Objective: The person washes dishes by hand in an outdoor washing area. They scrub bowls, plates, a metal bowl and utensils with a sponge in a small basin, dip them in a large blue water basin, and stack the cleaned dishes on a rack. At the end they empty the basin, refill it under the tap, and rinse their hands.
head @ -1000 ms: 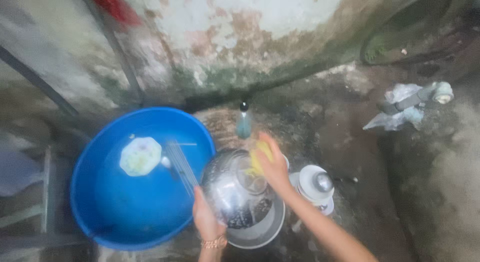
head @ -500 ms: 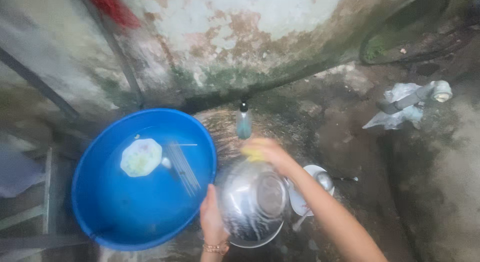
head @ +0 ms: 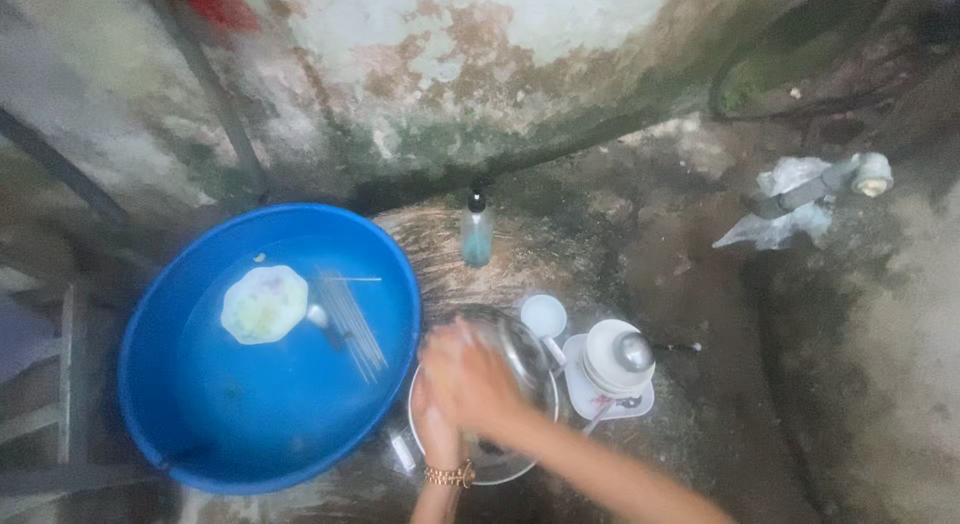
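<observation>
Seen low in the middle of the view: a steel bowl, on wet ground between a blue basin at the left and a white tray at the right, touching or almost touching the basin rim. Over the bowl, both hands very near each other, overlapping. Left hand, with a bracelet at the wrist, closed on the near edge of the bowl, probably to steady it. Right hand pressed on top of the bowl, blurred; impossible to tell if closed around anything or only laid flat. Judged as the middle of the washing: bowl under scrubbing, not yet rinsed or put aside. Possibly finished already: stacked white cups on the tray and a small white cup just beside it. Seemingly left to do: a pale plate and a bundle of thin sticks lying in the water of the basin. Behind the bowl, upright near the wall, a soap bottle; well apart at the right, a tap with a rag or bag around it. About direction: round bowl, so no real long axis. Looks tilted, with the far rim higher and the mouth turned up and a little to the right, but too blurred and too covered by the hands to say with certainty.
</observation>
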